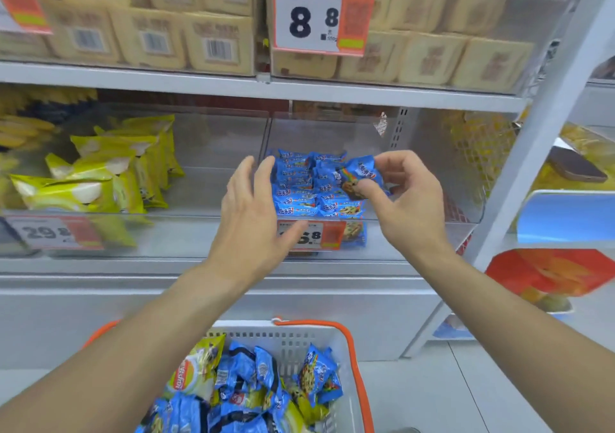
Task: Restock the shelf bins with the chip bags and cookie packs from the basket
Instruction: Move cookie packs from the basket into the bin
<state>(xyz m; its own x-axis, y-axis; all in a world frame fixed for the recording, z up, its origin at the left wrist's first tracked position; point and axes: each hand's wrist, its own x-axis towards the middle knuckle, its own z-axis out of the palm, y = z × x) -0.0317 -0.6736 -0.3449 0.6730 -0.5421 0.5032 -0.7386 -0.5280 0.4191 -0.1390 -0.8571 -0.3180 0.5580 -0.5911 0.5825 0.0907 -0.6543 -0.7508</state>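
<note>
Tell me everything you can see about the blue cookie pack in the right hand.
The blue cookie pack is a small glossy plastic wrapper, bright blue with white lettering and a picture of chocolate chip cookies at its lower end. It looks sealed and slightly crumpled. The right hand pinches it between thumb and fingers, tilted, above the front right of the clear shelf bin that holds a stack of matching blue packs. It appears to overlap the stack, but contact cannot be told.

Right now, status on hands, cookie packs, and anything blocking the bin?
Right hand pinching a blue cookie pack over the bin's stack. Left hand open beside the stack, empty. Basket below, more packs inside. Nothing blocking the bin.
</note>
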